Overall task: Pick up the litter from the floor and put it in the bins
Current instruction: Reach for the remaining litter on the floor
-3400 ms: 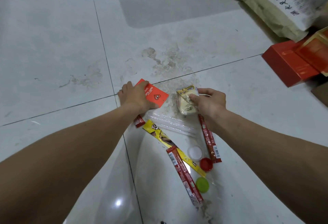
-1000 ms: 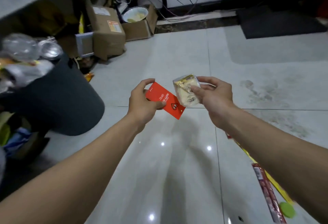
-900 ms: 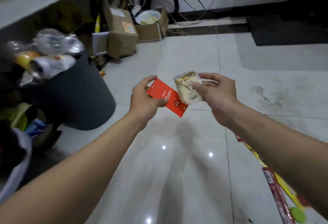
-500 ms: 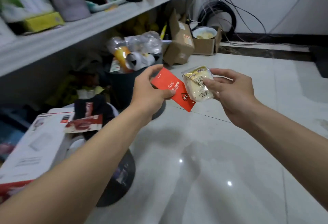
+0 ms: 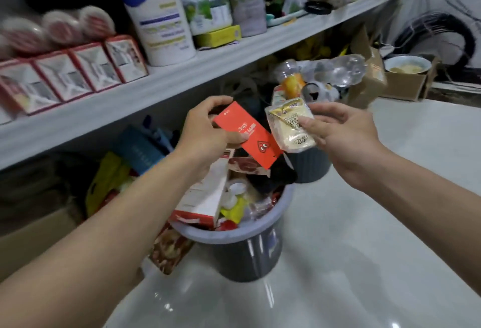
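**binwatch:** Off to the left of your left hand there's only the shelf, which isn't your problem. That hand pinches the red card at its upper-left end, thumb on the face and fingers curled over the top. The rest of the card sticks out free, ready to drop. The near bin sits straight below that hand and it's heaped over the rim.

**mop_guy:** Which is probably why you're holding it up high, you've got to clear the heap. What about the other side?

**binwatch:** Just right of the card, nearly touching it, your right hand grips the yellow snack packet by its right edge, thumb in front. The packet's upright and faces you. Below and beyond that hand is the far bin, with clear bottles piled on top.

**mop_guy:** So both bits of litter are up in the air and neither is binned yet. My guess is the card goes straight down, but I can't tell which bin the packet's for. Light stuff on a full heap can slide off onto the floor, so let go low and over the middle.
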The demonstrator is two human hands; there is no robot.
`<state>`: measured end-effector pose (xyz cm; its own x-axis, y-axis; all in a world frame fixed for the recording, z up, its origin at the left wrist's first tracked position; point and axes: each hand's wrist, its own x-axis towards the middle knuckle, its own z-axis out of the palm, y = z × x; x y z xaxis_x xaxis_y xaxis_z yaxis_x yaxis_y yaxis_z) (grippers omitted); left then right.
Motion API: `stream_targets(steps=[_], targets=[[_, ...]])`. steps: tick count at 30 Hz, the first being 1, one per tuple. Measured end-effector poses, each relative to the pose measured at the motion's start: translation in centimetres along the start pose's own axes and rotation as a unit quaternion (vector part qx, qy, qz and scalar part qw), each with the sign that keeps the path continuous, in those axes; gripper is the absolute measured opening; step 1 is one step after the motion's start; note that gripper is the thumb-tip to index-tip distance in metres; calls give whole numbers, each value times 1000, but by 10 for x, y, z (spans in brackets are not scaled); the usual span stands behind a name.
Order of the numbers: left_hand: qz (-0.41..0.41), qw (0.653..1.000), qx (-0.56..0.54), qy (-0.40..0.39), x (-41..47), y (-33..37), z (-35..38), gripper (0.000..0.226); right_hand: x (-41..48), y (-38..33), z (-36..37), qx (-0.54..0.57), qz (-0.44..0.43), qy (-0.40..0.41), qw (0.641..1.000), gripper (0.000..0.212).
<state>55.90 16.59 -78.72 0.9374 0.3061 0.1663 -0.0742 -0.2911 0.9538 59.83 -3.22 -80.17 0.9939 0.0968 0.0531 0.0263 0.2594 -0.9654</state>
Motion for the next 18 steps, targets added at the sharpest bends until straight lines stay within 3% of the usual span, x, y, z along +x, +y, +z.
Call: stream_targets(steps=[12, 18], targets=[[-121, 989, 45, -66, -22, -45, -57, 55, -12, 33, 49, -25, 56, -35, 998, 27], [-109, 989, 93, -37, -21, -52, -55, 52, -9, 47, 48, -65, 68, -16, 995, 27]])
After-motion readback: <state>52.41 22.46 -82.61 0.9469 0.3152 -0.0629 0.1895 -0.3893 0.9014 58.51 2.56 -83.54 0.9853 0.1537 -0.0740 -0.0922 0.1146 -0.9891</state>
